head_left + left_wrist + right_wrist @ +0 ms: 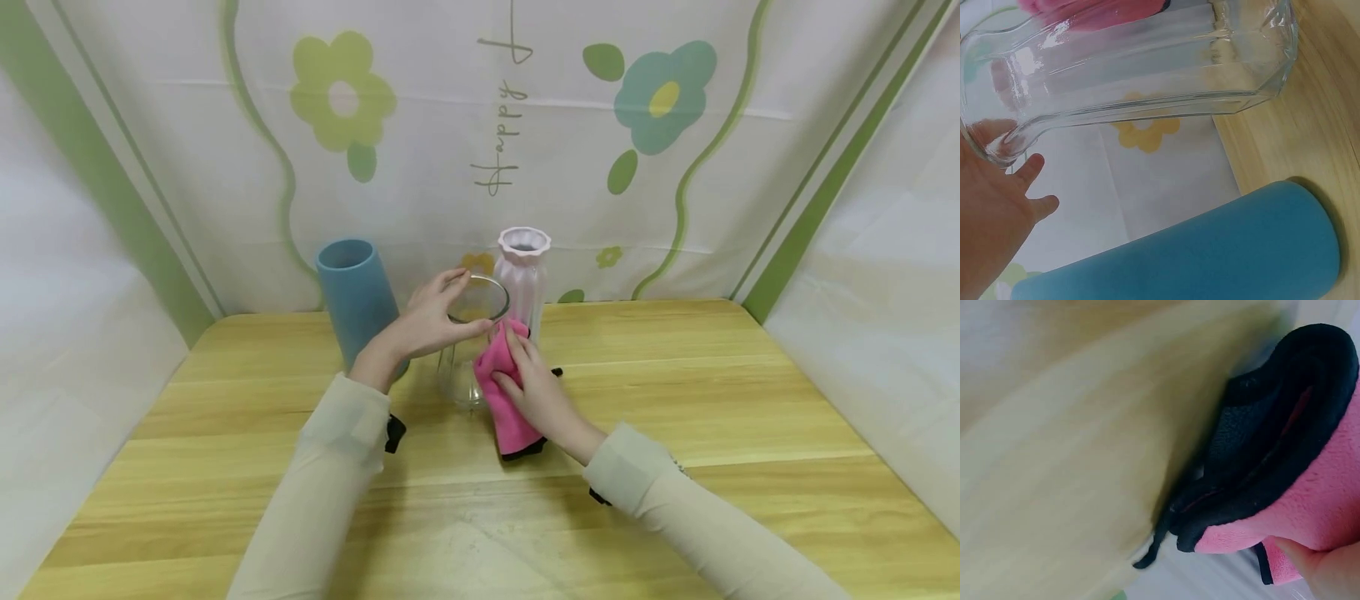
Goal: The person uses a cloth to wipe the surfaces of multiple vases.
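Observation:
A clear glass vase stands on the table in the head view. My left hand holds it at the rim, thumb on the near side and fingers on the far side. In the left wrist view the glass vase shows a flared neck and flat-sided body, with two fingers spread past the neck. My right hand grips a pink cloth with black edging against the right side of the glass. Close up in the right wrist view, the cloth hangs folded, its black border looping outward.
A tall blue vase stands left of the glass, close to my left wrist. Just behind the glass, to the right, is a pale pink fluted vase. The wooden table ends at a white curtain printed with flowers.

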Demonstrator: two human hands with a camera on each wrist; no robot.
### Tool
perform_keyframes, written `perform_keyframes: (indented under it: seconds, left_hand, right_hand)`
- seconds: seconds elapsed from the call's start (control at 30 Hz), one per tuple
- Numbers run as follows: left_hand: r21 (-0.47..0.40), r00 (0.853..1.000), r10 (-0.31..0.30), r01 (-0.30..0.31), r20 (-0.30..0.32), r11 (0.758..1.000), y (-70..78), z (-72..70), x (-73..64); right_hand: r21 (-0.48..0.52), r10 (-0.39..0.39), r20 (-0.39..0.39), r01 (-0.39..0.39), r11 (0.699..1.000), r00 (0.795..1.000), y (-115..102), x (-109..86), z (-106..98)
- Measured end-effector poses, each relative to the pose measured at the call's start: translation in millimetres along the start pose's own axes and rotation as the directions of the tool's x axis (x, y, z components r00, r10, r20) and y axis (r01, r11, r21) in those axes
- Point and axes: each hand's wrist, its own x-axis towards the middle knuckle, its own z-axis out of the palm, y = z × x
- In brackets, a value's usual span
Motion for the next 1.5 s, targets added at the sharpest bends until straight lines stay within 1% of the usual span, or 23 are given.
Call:
perform_keyframes:
  seconds: [0.13, 0.23, 0.37, 0.5, 0.6, 0.7, 0.93, 1.0, 1.1, 1.23, 1.33, 1.5]
  left_hand:
    - [0.009, 1.0, -0.021, 0.021, -0.013, 1.0, 2.4, 0.5, -0.9]
    - [0.01, 0.999, -0.04, 0.04, -0.011, 0.999, 4.2, 0.3, -2.0]
    - [0.004, 0.998, -0.06, 0.06, 0.019, 0.998, 6.2, -2.4, -3.6]
    - [-0.004, 0.997, -0.061, 0.061, 0.053, 0.998, 6.6, -6.7, -4.2]
    - [-0.009, 0.996, -0.048, 0.049, 0.071, 0.999, 5.6, -7.4, -2.9]
    - [-0.025, 0.997, -0.03, 0.032, 0.076, 0.999, 3.9, -6.1, -1.4]
    - [-0.08, 0.996, -0.006, 0.013, 0.09, 0.997, 3.3, -5.9, 2.4]
    - [-0.089, 0.996, -0.002, 0.01, 0.092, 0.996, 2.6, -6.0, 2.8]
    - [-0.097, 0.996, 0.005, 0.004, 0.088, 0.995, 0.9, -5.6, 2.2]
    - [-0.085, 0.998, 0.018, -0.013, 0.064, 0.996, -1.1, -4.6, 0.8]
    - [-0.054, 0.999, 0.023, -0.021, 0.037, 0.998, -1.5, -2.7, -0.4]
    - [-0.024, 1.0, -0.013, 0.013, 0.005, 1.0, 0.4, 1.3, -1.3]
  right_hand:
    - [-0.042, -0.012, 0.007, 0.012, 0.999, 1.0, 6.0, -6.4, 2.5]
    - [-0.059, -0.036, -0.009, 0.036, 0.998, 0.999, 9.0, -8.3, 3.7]
    - [-0.045, -0.076, -0.04, 0.075, 0.996, 0.996, 8.4, -6.8, 2.7]
    - [-0.015, -0.089, -0.056, 0.088, 0.996, 0.994, 4.1, -2.0, -1.5]
    - [0.012, -0.09, -0.081, 0.092, 0.996, 0.993, 0.1, 2.9, -5.9]
    - [0.032, -0.083, -0.099, 0.087, 0.996, 0.992, -5.3, 7.2, -10.5]
    - [0.038, -0.041, -0.076, 0.044, 0.998, 0.996, -14.4, 13.2, -17.7]
    - [0.026, -0.041, -0.065, 0.043, 0.999, 0.997, -15.5, 14.1, -17.9]
    - [0.003, -0.065, -0.061, 0.066, 0.998, 0.996, -14.9, 14.4, -16.2]
    - [-0.008, -0.092, -0.047, 0.092, 0.996, 0.995, -10.4, 12.3, -12.8]
    - [-0.004, -0.068, -0.011, 0.068, 0.998, 0.998, -5.3, 7.6, -9.7]
    - [-0.028, 0.0, 0.055, 0.001, 1.0, 0.999, 4.1, -3.4, -3.8]
